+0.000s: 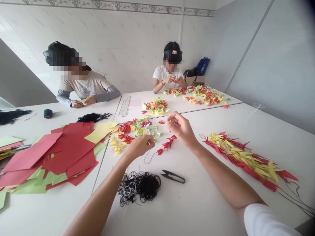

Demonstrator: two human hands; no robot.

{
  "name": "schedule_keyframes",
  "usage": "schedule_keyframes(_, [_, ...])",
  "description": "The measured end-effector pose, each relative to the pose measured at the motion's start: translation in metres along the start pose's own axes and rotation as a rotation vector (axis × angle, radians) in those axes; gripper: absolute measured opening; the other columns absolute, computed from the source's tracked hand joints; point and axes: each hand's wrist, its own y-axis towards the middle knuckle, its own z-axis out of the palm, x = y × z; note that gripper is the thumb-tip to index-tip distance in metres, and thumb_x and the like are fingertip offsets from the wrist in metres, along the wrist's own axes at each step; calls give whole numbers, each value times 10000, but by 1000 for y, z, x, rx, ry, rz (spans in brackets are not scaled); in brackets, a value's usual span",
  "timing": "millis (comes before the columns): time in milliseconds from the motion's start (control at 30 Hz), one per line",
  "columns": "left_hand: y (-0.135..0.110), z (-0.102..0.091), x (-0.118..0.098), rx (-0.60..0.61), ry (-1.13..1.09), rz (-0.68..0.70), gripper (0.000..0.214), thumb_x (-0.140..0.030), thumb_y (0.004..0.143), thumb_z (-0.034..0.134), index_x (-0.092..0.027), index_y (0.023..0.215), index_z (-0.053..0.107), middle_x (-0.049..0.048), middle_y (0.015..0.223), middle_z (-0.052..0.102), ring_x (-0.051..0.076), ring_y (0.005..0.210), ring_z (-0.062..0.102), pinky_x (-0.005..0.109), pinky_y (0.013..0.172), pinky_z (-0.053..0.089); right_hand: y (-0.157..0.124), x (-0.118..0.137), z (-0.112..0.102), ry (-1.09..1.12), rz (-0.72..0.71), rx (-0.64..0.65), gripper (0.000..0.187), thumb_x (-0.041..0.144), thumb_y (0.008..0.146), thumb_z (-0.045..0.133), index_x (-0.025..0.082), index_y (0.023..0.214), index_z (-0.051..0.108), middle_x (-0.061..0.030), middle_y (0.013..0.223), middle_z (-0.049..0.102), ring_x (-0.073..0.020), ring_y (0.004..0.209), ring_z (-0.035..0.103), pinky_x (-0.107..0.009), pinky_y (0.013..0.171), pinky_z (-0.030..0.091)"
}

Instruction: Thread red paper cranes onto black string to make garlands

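My left hand (pixel 139 146) pinches a small pale item between thumb and fingertips, too small to name, above the white table (pixel 187 203). My right hand (pixel 180 127) hangs close by, fingers loosely curled, with nothing visible in it. Below them lies a short strand of folded red paper pieces (pixel 166 145) with a black thread (pixel 147 158) trailing from it. A heap of mixed folded paper pieces (pixel 135 129) sits just beyond my left hand. Nearer me are a tangle of black thread (pixel 139 186) and black-handled thread snips (pixel 173 176).
A long red-and-yellow paper strand (pixel 246 160) lies to the right. Red, green and yellow paper sheets (pixel 66 150) are piled at left. Two seated people work at the far tables, one with hands raised among paper pieces (pixel 204 95), near metal rulers (pixel 125 106).
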Motion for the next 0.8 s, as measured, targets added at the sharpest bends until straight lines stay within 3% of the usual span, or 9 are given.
schedule_keyframes(133, [-4,-40,-24,-91,-352,103,150,-330,836,627,-186,811,659,15,716,673,151,665,603,259,628,457,-1,4,-3,-36,-14,46,282,494,922,618,217,883,581,42,664,433,-120,602,444,-252,574,373])
schedule_keyframes(267, [-20,-63,-54,-177,-443,133,150,-331,837,667,-186,804,679,7,684,661,123,619,579,229,564,440,-4,13,-5,-140,-75,115,225,442,940,594,220,947,626,43,662,419,-119,598,399,-262,609,389])
schedule_keyframes(367, [-31,-68,-66,-186,-450,136,149,-326,836,675,-191,774,678,1,663,651,118,601,566,222,526,422,-8,19,-3,-211,-124,136,181,398,935,598,229,992,631,52,646,371,-122,594,376,-265,618,397])
schedule_keyframes(533, [-38,-68,-69,-137,-445,136,131,-320,832,676,-204,772,676,-3,669,656,123,610,581,222,512,426,-12,24,3,-260,-204,114,109,339,952,583,243,915,621,39,658,441,-121,575,405,-261,583,386])
schedule_keyframes(700, [-36,-68,-71,17,-666,186,162,-346,875,628,-192,829,612,38,754,699,128,589,612,240,517,459,-14,26,4,-316,-241,141,171,314,988,541,233,845,589,26,678,528,-113,553,432,-258,565,376])
schedule_keyframes(800, [-35,-68,-73,72,-747,184,200,-386,893,612,-193,846,592,6,637,618,110,529,533,228,481,414,-14,26,4,-325,-231,157,176,316,1003,520,230,857,568,24,705,550,-112,565,451,-257,579,385])
